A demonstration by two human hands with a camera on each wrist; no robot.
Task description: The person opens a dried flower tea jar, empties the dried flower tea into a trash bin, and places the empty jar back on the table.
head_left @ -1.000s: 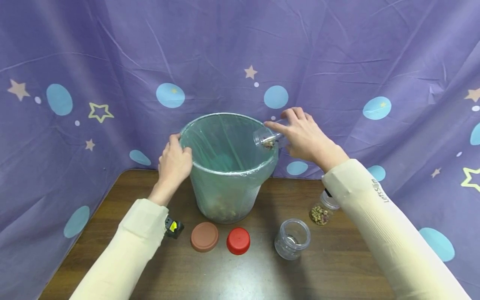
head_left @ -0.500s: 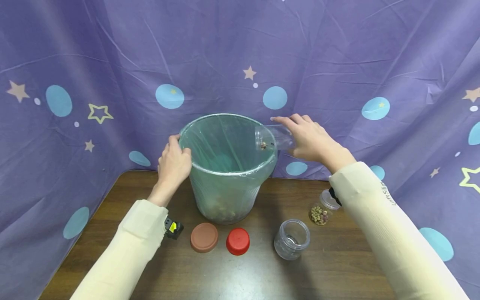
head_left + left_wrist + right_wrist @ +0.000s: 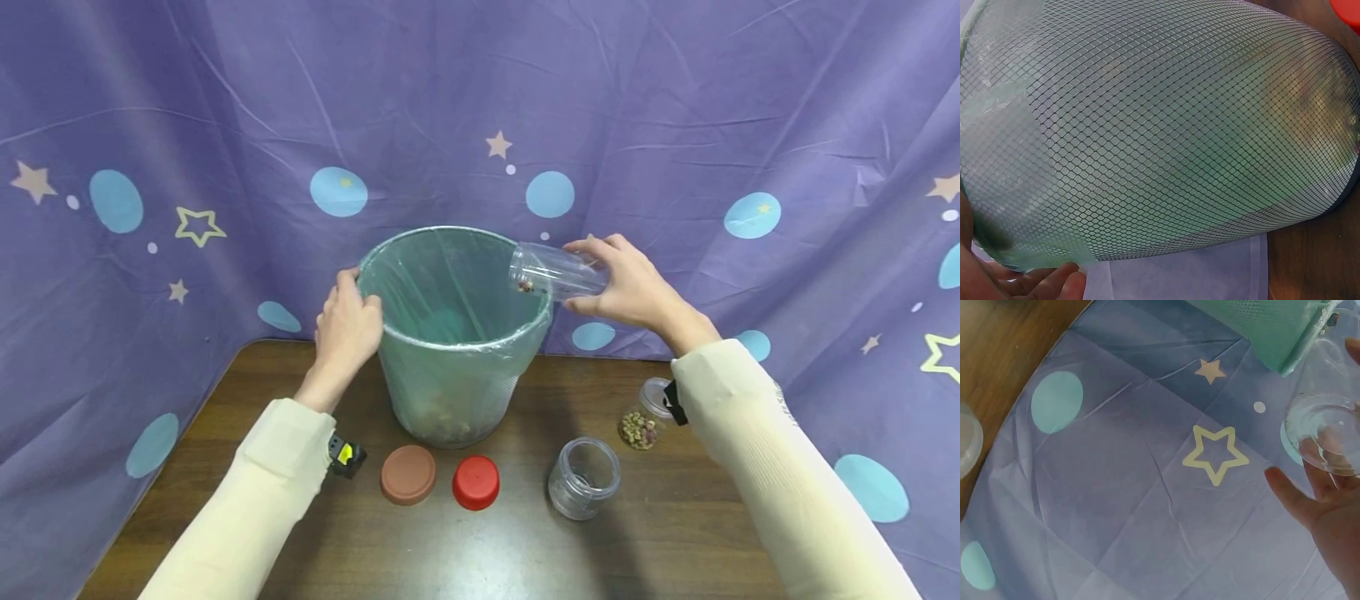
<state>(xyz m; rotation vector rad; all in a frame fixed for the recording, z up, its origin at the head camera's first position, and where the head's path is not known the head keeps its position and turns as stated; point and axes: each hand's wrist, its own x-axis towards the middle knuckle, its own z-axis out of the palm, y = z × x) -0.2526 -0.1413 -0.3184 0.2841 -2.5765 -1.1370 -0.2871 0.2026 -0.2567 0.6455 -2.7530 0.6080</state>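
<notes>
A mesh trash can (image 3: 450,408) lined with a thin green bag stands at the back of the table. On its left rim my left hand (image 3: 349,321) grips the edge, bag and all; the left wrist view shows those fingers (image 3: 1054,281) bent at the lip. My right hand (image 3: 630,283) holds a clear plastic jar (image 3: 558,271) by its base end, tilted on its side. The jar's mouth reaches over the can's right rim, and a few dried flower bits (image 3: 526,286) lie just inside it. Through the mesh, a brownish mass shows at the can's bottom.
In front of the can lie a brown lid (image 3: 408,475) and a red lid (image 3: 476,482). An open clear jar (image 3: 584,479) stands to their right. Behind it, a jar of dried buds (image 3: 639,429) is close below my right forearm. A purple curtain (image 3: 660,100) backs the table.
The right hand has shifted to the right toward the jar's base. Fewer dried flower bits are left in the jar, which now lies closer to level. The left hand stays on the rim.
</notes>
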